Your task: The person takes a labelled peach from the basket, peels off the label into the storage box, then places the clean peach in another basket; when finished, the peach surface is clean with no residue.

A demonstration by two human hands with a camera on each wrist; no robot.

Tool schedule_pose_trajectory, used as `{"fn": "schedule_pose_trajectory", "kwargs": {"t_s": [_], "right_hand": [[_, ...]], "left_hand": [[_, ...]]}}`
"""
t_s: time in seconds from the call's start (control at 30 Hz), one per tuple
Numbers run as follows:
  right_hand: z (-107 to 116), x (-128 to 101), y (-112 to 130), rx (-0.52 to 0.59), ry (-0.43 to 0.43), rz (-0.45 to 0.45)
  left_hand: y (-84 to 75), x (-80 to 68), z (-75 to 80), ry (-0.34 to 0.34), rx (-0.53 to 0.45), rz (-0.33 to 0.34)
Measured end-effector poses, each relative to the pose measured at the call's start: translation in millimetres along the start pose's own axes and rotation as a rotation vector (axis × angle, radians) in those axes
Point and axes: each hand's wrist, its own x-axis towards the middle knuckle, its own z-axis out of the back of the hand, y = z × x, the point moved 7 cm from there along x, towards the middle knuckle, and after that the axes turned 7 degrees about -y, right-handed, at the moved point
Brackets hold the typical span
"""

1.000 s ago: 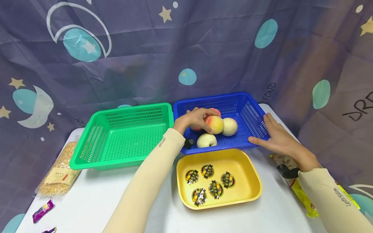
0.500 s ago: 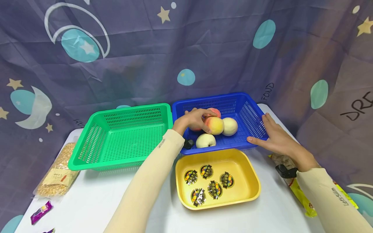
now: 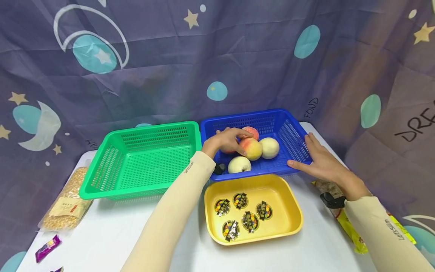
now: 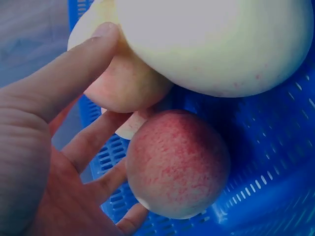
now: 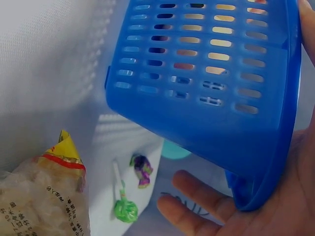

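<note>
Peach [image 3: 252, 148], round and blushed red over yellow, sits clasped in left hand [image 3: 225, 141]; right hand [image 3: 323, 164] lies flat-fingered against blue basket [image 3: 295, 130].

Person, two arms showing in the head view. Both are wearing long, close-fitting cream fabric sleeves [image 3: 170, 223] reaching to the wrists, each bearing small dark lettering along the forearm. A small black device [image 3: 332, 200] is sitting strapped at the right wrist, another [image 3: 220, 168] at the left. Both hands are going bare, ungloved.
</note>
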Motion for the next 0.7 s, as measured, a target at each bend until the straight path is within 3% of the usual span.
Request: {"fn": "schedule_pose_trajectory", "kwargs": {"t_s": [0.7], "right_hand": [[-1.5,0.2,-3.6,-0.001,0.003,-0.012]], "left_hand": [[-6.0,-0.9,2.4,-0.024,0.065,0.010]]}}
